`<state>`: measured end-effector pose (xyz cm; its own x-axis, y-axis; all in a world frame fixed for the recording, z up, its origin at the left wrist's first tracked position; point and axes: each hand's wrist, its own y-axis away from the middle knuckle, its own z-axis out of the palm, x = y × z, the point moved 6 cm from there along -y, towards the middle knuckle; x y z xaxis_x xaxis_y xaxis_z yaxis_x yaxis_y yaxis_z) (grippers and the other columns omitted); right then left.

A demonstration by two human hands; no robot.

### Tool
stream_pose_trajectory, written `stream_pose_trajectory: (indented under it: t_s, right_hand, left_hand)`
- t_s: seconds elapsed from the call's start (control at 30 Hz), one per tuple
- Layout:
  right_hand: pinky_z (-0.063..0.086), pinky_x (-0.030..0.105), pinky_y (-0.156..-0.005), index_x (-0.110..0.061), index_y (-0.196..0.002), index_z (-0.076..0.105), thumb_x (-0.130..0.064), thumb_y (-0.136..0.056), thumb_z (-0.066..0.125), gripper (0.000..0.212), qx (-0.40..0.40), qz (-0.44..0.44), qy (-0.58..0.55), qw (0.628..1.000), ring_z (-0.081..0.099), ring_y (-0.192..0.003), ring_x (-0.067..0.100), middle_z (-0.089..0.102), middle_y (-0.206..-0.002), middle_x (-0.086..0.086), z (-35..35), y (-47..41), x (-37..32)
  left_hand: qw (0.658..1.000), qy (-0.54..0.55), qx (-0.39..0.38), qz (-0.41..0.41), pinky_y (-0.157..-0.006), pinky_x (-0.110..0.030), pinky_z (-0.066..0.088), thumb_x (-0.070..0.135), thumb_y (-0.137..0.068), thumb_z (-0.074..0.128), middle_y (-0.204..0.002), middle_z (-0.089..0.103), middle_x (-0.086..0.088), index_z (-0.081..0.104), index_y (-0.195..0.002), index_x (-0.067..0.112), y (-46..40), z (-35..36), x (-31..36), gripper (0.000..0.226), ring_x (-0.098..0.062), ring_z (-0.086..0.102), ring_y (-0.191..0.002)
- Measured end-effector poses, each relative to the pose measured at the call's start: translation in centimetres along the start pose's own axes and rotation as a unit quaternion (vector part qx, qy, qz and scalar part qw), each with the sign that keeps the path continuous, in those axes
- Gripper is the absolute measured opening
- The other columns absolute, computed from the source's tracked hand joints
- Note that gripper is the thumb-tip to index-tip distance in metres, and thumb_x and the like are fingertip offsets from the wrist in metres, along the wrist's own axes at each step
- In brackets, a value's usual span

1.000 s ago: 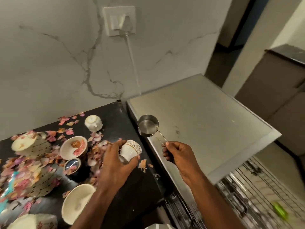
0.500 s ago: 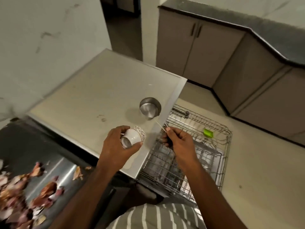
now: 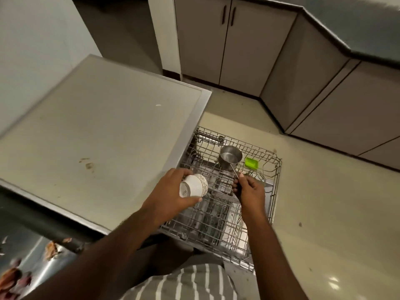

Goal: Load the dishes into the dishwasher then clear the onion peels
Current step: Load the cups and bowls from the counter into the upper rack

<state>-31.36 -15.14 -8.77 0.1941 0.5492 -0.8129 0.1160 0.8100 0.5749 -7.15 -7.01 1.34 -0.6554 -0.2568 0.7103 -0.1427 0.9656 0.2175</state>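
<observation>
Over the dishwasher rack point(image 3: 271, 204), right hand point(image 3: 249, 192) pinches the steel measuring cup point(image 3: 230, 158) handle at far side; left hand point(image 3: 171, 195) grips the white cup point(image 3: 193, 188) near rack's left edge.

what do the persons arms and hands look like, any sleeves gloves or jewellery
Both forearms are bare up to the frame's edge, with no sleeves showing. The left hand and right hand wear no gloves, and no rings, watch or bracelets show. A grey shirt with white stripes shows at the bottom edge.

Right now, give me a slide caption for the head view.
Left hand holds a white patterned ceramic cup, right hand a small steel saucepan over the wire dishwasher rack.
</observation>
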Motion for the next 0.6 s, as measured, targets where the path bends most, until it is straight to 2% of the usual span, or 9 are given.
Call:
stream_pose_trajectory:
  t_s: [0.13, 0.27, 0.33, 0.47, 0.53, 0.6]
  right_hand:
    - [0.056, 0.026, -0.065, 0.000, -0.094, 0.072, -0.011, -0.105, 0.063, 0.018, 0.032, 0.073, -0.018, 0.997, 0.064, -0.066, 0.014, 0.068, -0.078, 0.008, -0.4, -5.2, 1.8]
    - [0.054, 0.029, -0.067, -0.003, -0.085, 0.065, -0.005, -0.104, 0.062, 0.019, 0.060, 0.117, -0.016, 0.991, 0.063, -0.069, 0.019, 0.066, -0.080, 0.011, 0.5, -9.8, 2.2]
    - [0.053, 0.028, -0.067, -0.003, -0.085, 0.063, -0.004, -0.104, 0.061, 0.019, 0.070, 0.134, -0.012, 0.989, 0.061, -0.068, 0.018, 0.065, -0.082, 0.012, 1.0, -11.6, 2.2]
    - [0.052, 0.024, -0.063, -0.003, -0.097, 0.063, -0.005, -0.105, 0.060, 0.009, 0.084, 0.166, 0.009, 0.983, 0.060, -0.065, 0.015, 0.064, -0.086, 0.012, 1.9, -14.3, 2.1]
    - [0.055, 0.026, -0.067, -0.001, -0.105, 0.062, -0.003, -0.105, 0.060, 0.003, 0.085, 0.176, 0.007, 0.981, 0.060, -0.066, 0.015, 0.066, -0.095, 0.014, 2.4, -15.3, 2.2]
    - [0.058, 0.028, -0.070, 0.002, -0.120, 0.062, -0.002, -0.104, 0.061, 0.017, 0.082, 0.184, 0.003, 0.980, 0.062, -0.070, 0.015, 0.066, -0.105, 0.016, 2.9, -16.0, 2.3]
  left_hand:
    - [1.000, -0.008, -0.022, -0.011, -0.101, -0.036, 0.054, 0.039, -0.074, 0.093, -0.133, 0.054, 0.012, 0.054, -0.140, 0.030, -0.7, 0.9, 0.3, 0.077, -0.011, 0.056, -0.121]
    - [0.999, -0.013, -0.016, -0.030, -0.095, -0.024, 0.052, 0.039, -0.074, 0.094, -0.127, 0.052, 0.016, 0.053, -0.140, 0.033, -0.5, 0.7, -0.6, 0.078, -0.007, 0.056, -0.117]
    - [0.999, -0.014, -0.016, -0.039, -0.095, -0.024, 0.053, 0.040, -0.074, 0.094, -0.128, 0.052, 0.017, 0.052, -0.141, 0.034, 0.0, 0.4, -1.2, 0.079, -0.006, 0.057, -0.117]
    - [0.999, -0.001, 0.000, -0.053, -0.098, -0.028, 0.055, 0.044, -0.074, 0.093, -0.130, 0.055, 0.020, 0.054, -0.140, 0.034, 1.3, -0.1, -2.3, 0.078, 0.001, 0.057, -0.118]
    - [0.998, 0.006, 0.010, -0.058, -0.098, -0.028, 0.055, 0.044, -0.073, 0.094, -0.129, 0.056, 0.021, 0.055, -0.140, 0.034, 1.7, -0.3, -2.7, 0.078, 0.003, 0.057, -0.118]
    - [0.998, 0.008, 0.018, -0.060, -0.098, -0.028, 0.055, 0.043, -0.072, 0.095, -0.130, 0.057, 0.020, 0.056, -0.140, 0.033, 2.0, -0.4, -2.8, 0.079, 0.002, 0.058, -0.119]
